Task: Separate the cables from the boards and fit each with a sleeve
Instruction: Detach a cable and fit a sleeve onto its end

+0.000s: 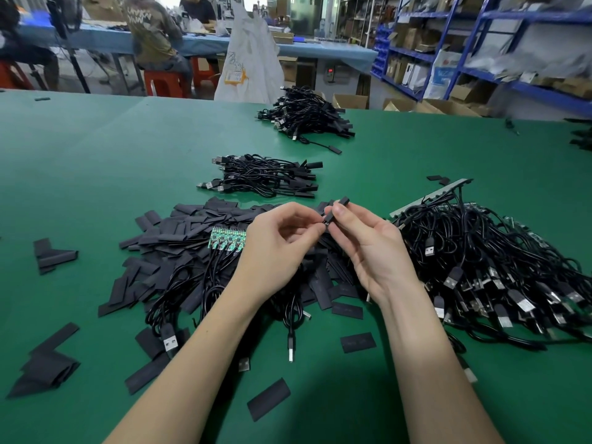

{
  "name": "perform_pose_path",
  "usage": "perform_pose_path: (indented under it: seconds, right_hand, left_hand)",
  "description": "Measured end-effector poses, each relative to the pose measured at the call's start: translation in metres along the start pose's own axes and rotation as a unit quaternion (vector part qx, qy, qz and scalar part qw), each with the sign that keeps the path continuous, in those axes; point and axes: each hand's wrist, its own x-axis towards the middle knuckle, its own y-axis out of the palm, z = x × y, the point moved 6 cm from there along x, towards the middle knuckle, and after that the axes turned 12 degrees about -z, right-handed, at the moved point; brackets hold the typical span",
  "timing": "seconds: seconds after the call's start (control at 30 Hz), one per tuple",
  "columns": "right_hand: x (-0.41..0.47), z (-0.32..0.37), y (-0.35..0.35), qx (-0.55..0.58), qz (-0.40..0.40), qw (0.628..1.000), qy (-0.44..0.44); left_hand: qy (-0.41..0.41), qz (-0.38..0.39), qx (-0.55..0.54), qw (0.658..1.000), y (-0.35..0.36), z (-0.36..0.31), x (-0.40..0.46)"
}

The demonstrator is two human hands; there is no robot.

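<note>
Left hand [278, 248] and right hand [368, 248] each pinch the black sleeve [336, 210]; the cable end inside is hidden by fingertips.

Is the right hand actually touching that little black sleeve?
Touching. The head view shows the right hand pinching the black sleeve between its fingers, no gap visible.
</note>
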Motion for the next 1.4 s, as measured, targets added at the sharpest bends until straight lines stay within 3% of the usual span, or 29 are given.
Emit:
perform_pose_path:
  seconds: [0.27,0.5,0.77,1.07,1.4]
  right_hand:
    - [-0.001,0.000,0.001,0.010,0.004,1.000,0.001]
    - [-0.001,0.005,0.003,-0.030,0.004,0.997,-0.067]
    - [0.000,0.001,0.004,-0.029,0.005,0.997,-0.073]
    - [0.002,0.005,-0.006,0.037,-0.070,0.996,-0.052]
    - [0.004,-0.002,0.000,-0.007,-0.043,0.997,-0.060]
  left_hand:
    - [-0.019,0.011,-0.071,0.997,0.000,-0.001,0.002]
    - [-0.036,0.010,-0.087,0.996,0.002,0.004,0.001]
    - [-0.042,0.004,-0.086,0.995,0.001,0.008,0.002]
    - [-0.078,0.041,-0.018,0.996,0.005,0.016,0.002]
    - [-0.060,0.007,-0.016,0.998,0.006,0.011,0.002]
